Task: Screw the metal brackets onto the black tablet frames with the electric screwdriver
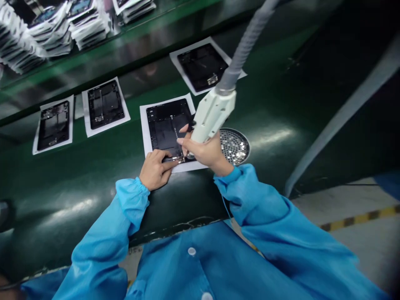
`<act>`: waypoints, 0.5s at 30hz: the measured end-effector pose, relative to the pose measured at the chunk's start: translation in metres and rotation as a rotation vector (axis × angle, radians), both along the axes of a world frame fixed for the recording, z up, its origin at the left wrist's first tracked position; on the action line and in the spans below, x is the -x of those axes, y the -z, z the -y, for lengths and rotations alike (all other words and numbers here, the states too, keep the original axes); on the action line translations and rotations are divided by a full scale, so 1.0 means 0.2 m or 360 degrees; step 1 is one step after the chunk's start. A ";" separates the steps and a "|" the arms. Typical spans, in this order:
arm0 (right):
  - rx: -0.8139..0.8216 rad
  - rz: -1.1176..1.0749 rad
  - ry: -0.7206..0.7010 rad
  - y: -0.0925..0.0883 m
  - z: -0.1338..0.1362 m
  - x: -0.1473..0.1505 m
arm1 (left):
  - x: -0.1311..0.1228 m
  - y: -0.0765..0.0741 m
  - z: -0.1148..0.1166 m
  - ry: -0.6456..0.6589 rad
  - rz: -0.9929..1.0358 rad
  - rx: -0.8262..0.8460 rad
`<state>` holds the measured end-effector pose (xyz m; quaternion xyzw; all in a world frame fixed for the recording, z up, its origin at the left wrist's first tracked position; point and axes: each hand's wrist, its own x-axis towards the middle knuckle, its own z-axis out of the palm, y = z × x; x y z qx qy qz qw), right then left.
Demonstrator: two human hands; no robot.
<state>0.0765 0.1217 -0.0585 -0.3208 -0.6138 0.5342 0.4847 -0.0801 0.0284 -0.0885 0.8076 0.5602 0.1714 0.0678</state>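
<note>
A black device panel [165, 125] lies on a white sheet [144, 133] on the green belt in front of me. My left hand [155, 168] rests on the sheet's near edge, fingers curled and pressing on the panel's lower rim. My right hand [204, 152] is wrapped round a pale electric screwdriver [212, 114], whose tip stands on the panel's near edge. A grey ribbed hose [246, 41] rises from the tool toward the top of the view.
A round dish of small silver screws [236, 146] sits right of my right hand. Three more black panels on white sheets [104, 104] [53, 124] [201, 66] lie farther along the green belt [78, 179]. Stacked trays [53, 29] fill the far left shelf.
</note>
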 end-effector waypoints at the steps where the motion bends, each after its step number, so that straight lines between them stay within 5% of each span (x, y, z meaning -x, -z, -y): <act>1: -0.0013 -0.0028 0.0051 -0.03 -0.04 -0.04 | 0.00 0.01 0.00 0.0003 0.0002 -0.0025; 6: -0.0229 -0.0231 0.0453 -0.07 -0.26 -0.23 | 0.01 0.03 0.01 0.0014 0.0045 -0.0121; 15: -0.0206 -0.0123 0.0614 0.06 -0.43 -0.26 | 0.02 0.02 0.02 0.0029 0.0037 -0.0208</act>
